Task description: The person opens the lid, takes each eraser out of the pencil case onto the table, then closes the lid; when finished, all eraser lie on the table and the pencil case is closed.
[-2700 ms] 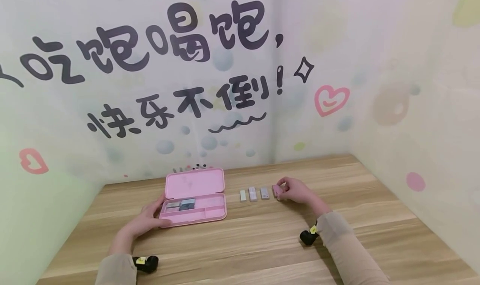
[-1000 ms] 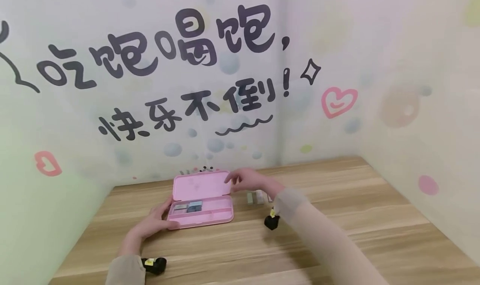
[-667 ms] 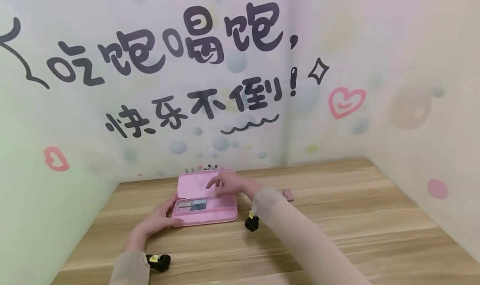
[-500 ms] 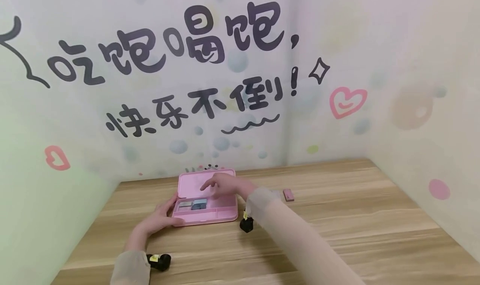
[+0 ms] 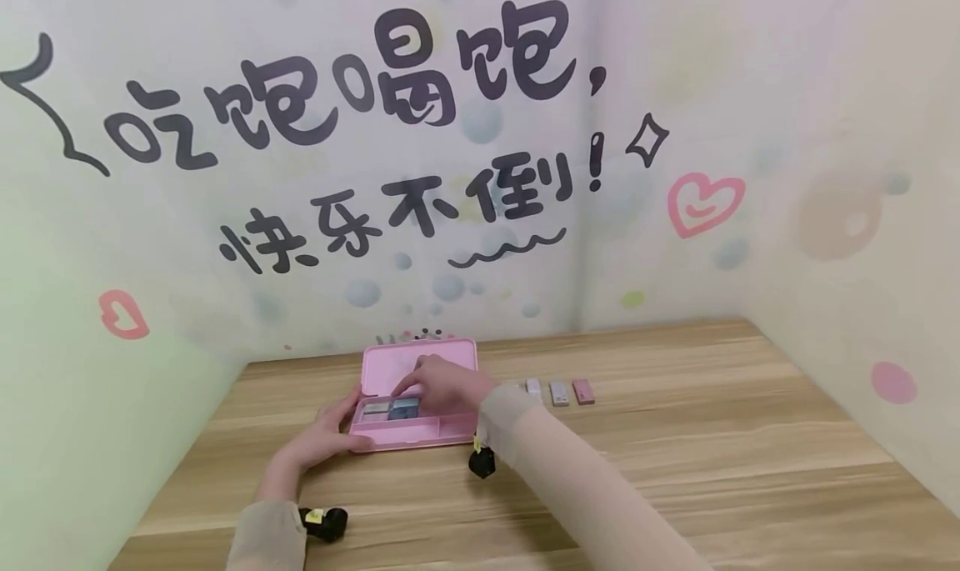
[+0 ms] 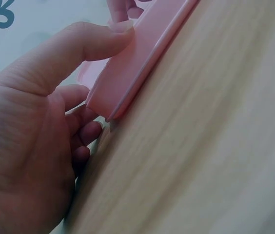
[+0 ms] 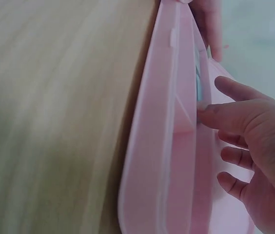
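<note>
An open pink pencil case (image 5: pixel 397 434) lies on the table, lid tilted up toward the wall. My left hand (image 5: pixel 318 440) grips its left end; in the left wrist view the thumb lies over the rim and the fingers curl below at the end. Inside the back compartment are grey-and-pinkish eraser-like blocks (image 5: pixel 375 409) and a blue block (image 5: pixel 405 409). My right hand (image 5: pixel 446 385) reaches over them, index finger extended. From the right wrist view, its thumb dips to the compartment beside the blue block, with thumb and index apart and the other fingers loosely bent.
Right of the case, a row of small blocks stands on the wooden table (image 5: pixel 675 438): a whitish one (image 5: pixel 533 389), a grey one (image 5: pixel 558 393) and a pink one (image 5: pixel 583 391). The right sleeve (image 5: pixel 555 463) covers the row's left end. A printed wall (image 5: pixel 510 304) rises behind.
My right hand has left the pink block at the row's right end and moved left, then down into the case. The left hand keeps its grip, and the head view has shifted slightly.
</note>
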A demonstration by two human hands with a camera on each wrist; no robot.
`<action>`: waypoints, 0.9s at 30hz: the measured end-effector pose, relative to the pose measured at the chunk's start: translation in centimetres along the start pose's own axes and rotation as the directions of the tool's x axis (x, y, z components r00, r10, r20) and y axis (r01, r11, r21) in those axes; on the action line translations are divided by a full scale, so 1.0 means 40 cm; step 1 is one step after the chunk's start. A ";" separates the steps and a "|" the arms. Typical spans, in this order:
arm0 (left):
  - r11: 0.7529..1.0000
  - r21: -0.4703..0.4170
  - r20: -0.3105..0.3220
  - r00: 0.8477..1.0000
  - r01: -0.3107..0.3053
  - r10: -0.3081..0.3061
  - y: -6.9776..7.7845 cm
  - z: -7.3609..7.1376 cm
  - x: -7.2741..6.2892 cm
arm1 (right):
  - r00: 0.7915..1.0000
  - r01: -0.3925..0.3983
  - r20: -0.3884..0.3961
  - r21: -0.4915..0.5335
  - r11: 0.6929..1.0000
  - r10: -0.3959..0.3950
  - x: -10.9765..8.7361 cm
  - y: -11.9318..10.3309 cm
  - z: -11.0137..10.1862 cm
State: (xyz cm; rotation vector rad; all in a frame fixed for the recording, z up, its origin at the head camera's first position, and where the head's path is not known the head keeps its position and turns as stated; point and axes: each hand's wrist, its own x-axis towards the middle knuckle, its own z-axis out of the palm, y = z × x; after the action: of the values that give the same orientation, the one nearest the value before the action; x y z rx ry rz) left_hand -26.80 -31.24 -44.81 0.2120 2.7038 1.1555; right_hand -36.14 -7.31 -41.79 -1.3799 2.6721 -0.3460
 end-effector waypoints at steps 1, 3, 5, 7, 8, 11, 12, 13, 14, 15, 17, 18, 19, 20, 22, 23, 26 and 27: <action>1.000 0.003 -0.001 1.000 -0.005 0.005 -0.001 0.000 0.000 | 1.000 -0.006 0.000 0.002 1.000 0.006 0.000 -0.002 0.002; 1.000 0.006 -0.002 1.000 -0.007 0.007 -0.003 0.001 0.002 | 1.000 -0.021 0.002 0.009 1.000 0.021 -0.001 -0.007 0.004; 1.000 0.011 -0.003 1.000 -0.008 0.008 -0.004 0.001 0.002 | 1.000 -0.031 0.002 0.011 0.999 0.031 -0.002 -0.009 0.006; 1.000 0.012 -0.003 1.000 -0.007 0.007 -0.006 0.001 0.003 | 0.999 -0.036 0.003 0.007 0.999 0.036 -0.002 -0.011 0.007; 1.000 0.014 -0.003 1.000 -0.005 0.005 -0.006 0.001 0.003 | 0.999 -0.040 0.004 0.008 0.999 0.040 -0.002 -0.012 0.008; 1.000 0.022 0.002 1.000 -0.010 0.010 -0.007 -0.002 0.004 | 0.999 -0.052 0.011 0.003 0.999 0.052 0.000 -0.015 0.010; 1.000 0.023 0.002 1.000 -0.010 0.010 -0.006 -0.002 0.003 | 0.998 -0.056 0.015 -0.001 0.998 0.056 0.000 -0.015 0.011; 1.000 0.025 0.004 1.000 -0.012 0.012 -0.006 -0.002 0.003 | 0.998 -0.061 0.016 -0.001 0.998 0.061 0.000 -0.015 0.012; 1.000 0.022 0.004 1.000 -0.010 0.010 -0.005 -0.002 0.004 | 0.998 -0.065 0.018 0.001 0.998 0.065 -0.001 -0.015 0.012; 1.000 0.023 0.006 1.000 -0.012 0.012 -0.005 -0.003 0.004 | 0.998 -0.065 0.018 -0.005 0.998 0.065 0.000 -0.015 0.013; 1.000 0.019 0.006 1.000 -0.012 0.012 -0.006 -0.002 0.005 | 0.998 -0.062 0.016 -0.014 0.998 0.062 0.001 -0.014 0.015; 1.000 0.014 0.004 1.000 -0.012 0.012 -0.006 -0.001 0.005 | 0.998 -0.061 0.014 -0.015 0.998 0.061 0.001 -0.014 0.015; 1.000 0.011 0.004 1.000 -0.014 0.014 -0.007 -0.001 0.005 | 0.998 -0.058 0.011 -0.020 0.998 0.059 0.002 -0.013 0.016; 1.000 0.010 0.004 1.000 -0.017 0.017 -0.007 -0.001 0.005 | 0.998 -0.058 0.009 -0.024 0.998 0.058 0.003 -0.013 0.017; 1.000 0.000 0.002 1.000 -0.015 0.015 -0.009 0.000 0.007 | 0.999 -0.053 0.004 -0.043 0.998 0.053 0.005 -0.012 0.020; 1.000 -0.004 0.000 1.000 -0.015 0.015 -0.010 0.000 0.007 | 0.999 -0.052 0.003 -0.049 0.997 0.052 0.005 -0.012 0.020; 1.000 -0.002 0.000 1.000 -0.016 0.016 -0.013 -0.001 0.009 | 0.999 -0.051 -0.001 -0.065 0.997 0.051 0.006 -0.012 0.023; 1.000 -0.006 -0.001 1.000 -0.014 0.014 -0.014 -0.001 0.009 | 0.999 -0.050 -0.001 -0.070 0.996 0.050 0.006 -0.012 0.023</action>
State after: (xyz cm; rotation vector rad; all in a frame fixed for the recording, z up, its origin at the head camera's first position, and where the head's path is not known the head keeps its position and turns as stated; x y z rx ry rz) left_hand -27.21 -31.56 -45.23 0.2303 2.7038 1.1671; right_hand -35.71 -7.93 -42.58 -1.3282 2.7375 -0.2495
